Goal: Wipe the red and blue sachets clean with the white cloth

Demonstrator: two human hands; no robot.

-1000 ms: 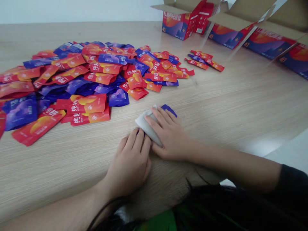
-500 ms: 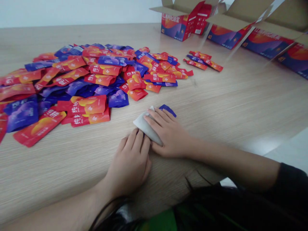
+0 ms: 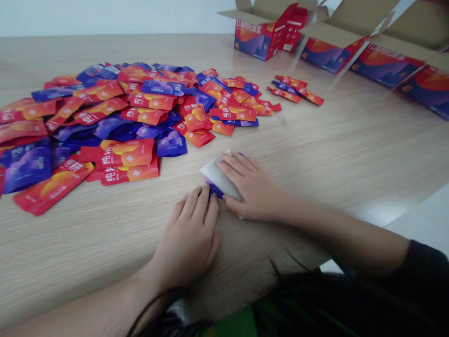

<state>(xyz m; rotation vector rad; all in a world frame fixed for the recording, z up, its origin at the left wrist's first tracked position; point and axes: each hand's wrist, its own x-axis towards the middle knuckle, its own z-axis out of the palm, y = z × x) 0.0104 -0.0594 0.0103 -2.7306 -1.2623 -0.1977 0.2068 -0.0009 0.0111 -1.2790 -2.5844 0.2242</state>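
A blue-and-purple pouch (image 3: pixel 214 190) lies flat on the table between my hands, mostly covered. My left hand (image 3: pixel 191 234) has its fingers curled together on the pouch's near end and holds it against the tabletop. A folded white cloth (image 3: pixel 219 177) rests over the pouch, under the palm and fingers of my right hand (image 3: pixel 250 187), which grips it. Beyond my right fingers, only a sliver of the pouch's far end shows.
A large heap of red and blue pouches (image 3: pixel 140 112) spreads over the left and middle of the wooden table (image 3: pixel 333 154). Several slim sachets (image 3: pixel 296 89) lie apart, right of the heap. Open red-and-blue cartons (image 3: pixel 252 40) line the back right.
My right hand has slid the cloth slightly right and away from my left hand, uncovering more of the pouch's near end. My left hand stays almost in place.
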